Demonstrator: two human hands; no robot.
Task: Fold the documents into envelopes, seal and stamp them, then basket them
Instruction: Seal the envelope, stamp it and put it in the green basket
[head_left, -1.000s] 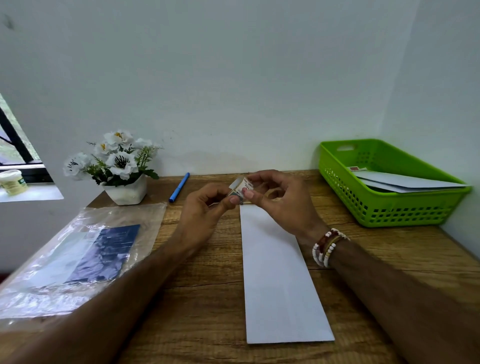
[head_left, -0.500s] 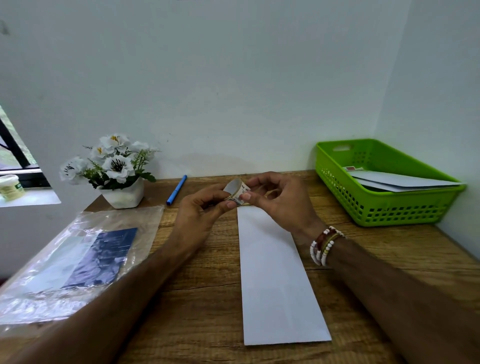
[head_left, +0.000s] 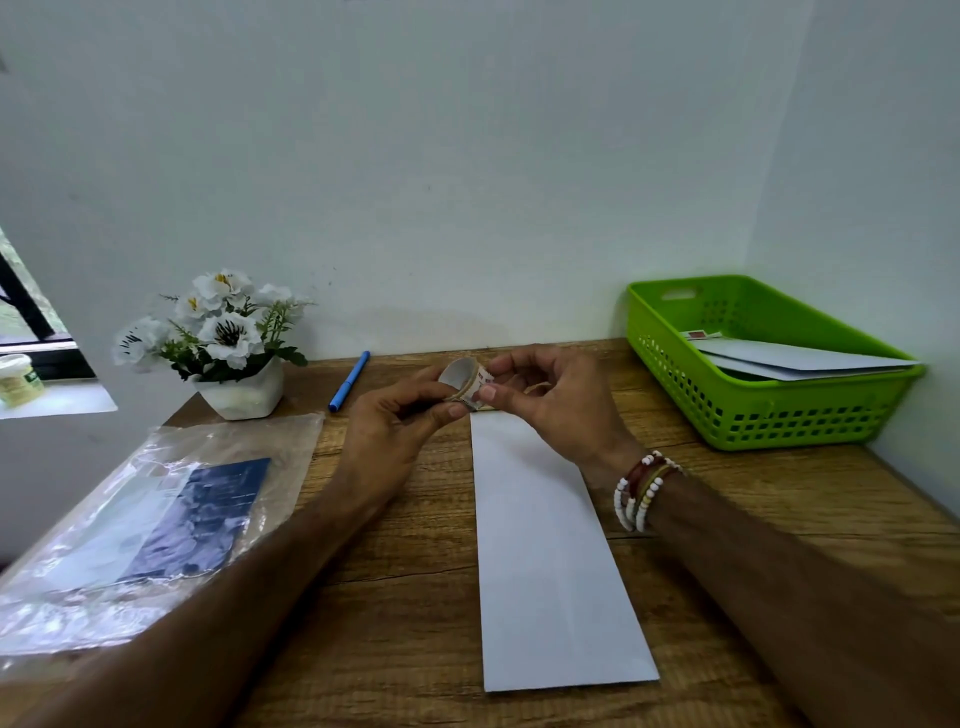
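Left hand: thumb and forefinger pinch a small curled roll of paper stamps; the remaining fingers are curled beneath.
Right hand: thumb and forefinger pinch the printed loose end of the same roll. White, red and tan beaded bracelets sit on its wrist.
Stamp printing: reddish marks, too small to read.
Roll position: in the air, just above the far end of a long white paper envelope. That envelope lies flat and lengthwise at the middle of the brown wood-grain desk, reaching almost to the front edge.
Right rear corner: green perforated plastic basket holding stacked white envelopes, one bearing a small red stamp, its design illegible.
Rear edge, left of the hands: blue pen.
Left rear corner: white pot of white artificial flowers.
Left edge: clear plastic sleeve over a dark blue card, print blurred, partly covered by the forearm.
Window ledge beyond the desk: pale jar, label unreadable, cut off by the frame.
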